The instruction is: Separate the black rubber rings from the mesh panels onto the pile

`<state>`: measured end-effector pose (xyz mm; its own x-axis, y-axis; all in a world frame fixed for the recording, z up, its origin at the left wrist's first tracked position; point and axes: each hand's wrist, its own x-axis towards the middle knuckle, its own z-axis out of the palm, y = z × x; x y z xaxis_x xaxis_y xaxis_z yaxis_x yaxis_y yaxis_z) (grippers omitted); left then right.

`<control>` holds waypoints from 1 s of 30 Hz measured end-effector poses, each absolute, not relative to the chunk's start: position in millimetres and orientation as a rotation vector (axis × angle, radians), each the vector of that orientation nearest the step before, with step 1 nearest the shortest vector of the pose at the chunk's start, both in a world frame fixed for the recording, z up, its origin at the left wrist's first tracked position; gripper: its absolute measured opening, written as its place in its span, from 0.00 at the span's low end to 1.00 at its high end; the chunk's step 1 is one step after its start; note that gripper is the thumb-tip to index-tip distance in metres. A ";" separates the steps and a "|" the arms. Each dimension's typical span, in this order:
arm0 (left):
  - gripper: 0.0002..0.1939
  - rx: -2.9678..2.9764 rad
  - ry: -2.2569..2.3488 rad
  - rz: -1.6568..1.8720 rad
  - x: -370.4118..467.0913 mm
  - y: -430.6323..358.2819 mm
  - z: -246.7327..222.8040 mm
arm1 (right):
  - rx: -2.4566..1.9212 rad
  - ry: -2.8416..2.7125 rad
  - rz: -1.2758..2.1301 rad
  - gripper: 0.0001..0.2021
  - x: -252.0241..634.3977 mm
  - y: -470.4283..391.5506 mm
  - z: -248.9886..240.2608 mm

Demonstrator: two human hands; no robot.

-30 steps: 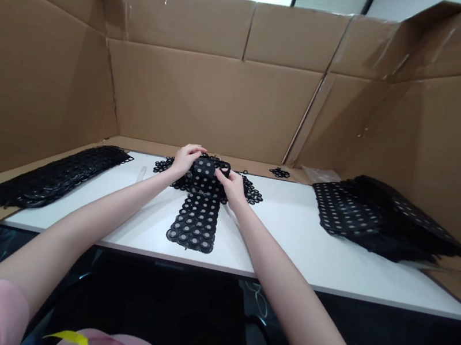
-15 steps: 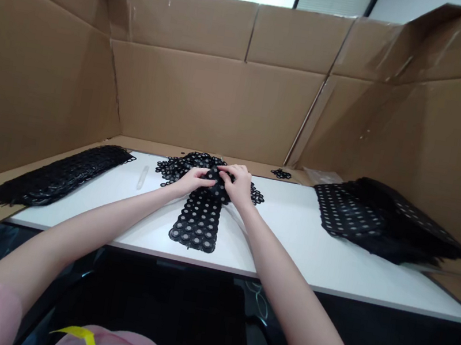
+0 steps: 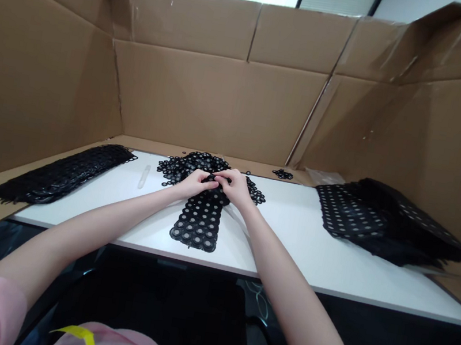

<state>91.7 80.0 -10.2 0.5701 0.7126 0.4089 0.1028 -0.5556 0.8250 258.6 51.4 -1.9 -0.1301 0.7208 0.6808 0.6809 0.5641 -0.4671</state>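
A black strip with rows of pale round dots (image 3: 197, 222) lies on the white table, its near end close to the front edge. My left hand (image 3: 196, 183) pinches the strip's raised far part from the left. From the right, my right hand (image 3: 231, 187) closes on the same part, fingertips nearly touching those of the left. Behind and beside both hands spreads a pile of small black rings (image 3: 191, 160); some of it is hidden by the hands.
Black stringy bundle (image 3: 68, 170) at the left; clear narrow plastic piece (image 3: 144, 176) beside it. Dotted black sheets (image 3: 351, 212) are stacked at the right. A few rings (image 3: 283, 174) lie at the back. Cardboard walls (image 3: 215, 100) surround the white table (image 3: 279, 250).
Both hands have come closer together and slightly lower, and the black piece that stood up between them is now mostly covered by the fingers.
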 end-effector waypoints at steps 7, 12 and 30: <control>0.17 2.041 0.637 0.951 91.5 75.3 -7.1 | -1.108 -1.732 0.281 0.13 258.5 53.9 -2.5; 0.18 2.062 0.710 0.970 92.6 74.8 -10.3 | -1.132 -1.823 0.170 0.11 258.8 47.5 -0.7; 0.19 2.308 0.774 0.939 95.3 66.3 -11.8 | -1.501 -1.711 0.054 0.13 240.5 42.4 2.2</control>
<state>95.3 66.3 -11.8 0.5951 0.6712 0.4420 0.3059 -0.6978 0.6477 240.5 42.4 2.2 0.0679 0.8351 0.5459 0.7990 0.2822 -0.5311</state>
